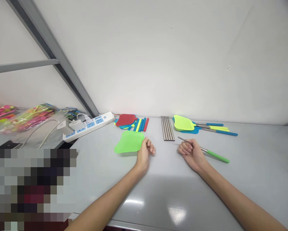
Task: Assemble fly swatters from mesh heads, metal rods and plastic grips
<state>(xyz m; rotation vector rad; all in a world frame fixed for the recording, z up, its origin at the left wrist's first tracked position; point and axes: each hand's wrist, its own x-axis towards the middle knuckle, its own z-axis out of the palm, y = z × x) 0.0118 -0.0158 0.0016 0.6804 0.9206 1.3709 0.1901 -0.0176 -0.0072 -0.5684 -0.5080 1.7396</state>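
My left hand [145,154] is closed at the edge of a bright green fly swatter head [128,142], which points off to the left above the table. In my right hand [192,153] a thin metal rod with a green handle [218,156] is gripped; its bare metal tip sticks out toward the left. Several metal rods [167,128] lie side by side beyond my hands. Behind the green head are stacked swatter heads, a red one [126,120] on top, with several coloured handles [141,124] beside them. Farther right rest whole swatters, topped by a yellow head [183,123].
A white power strip [89,126] with plugs and cables lies along the table's left side. Bagged colourful items [30,120] sit on a neighbouring surface beyond a grey metal frame [62,64]. A white wall [170,57] closes off the back. The lower left is blurred out.
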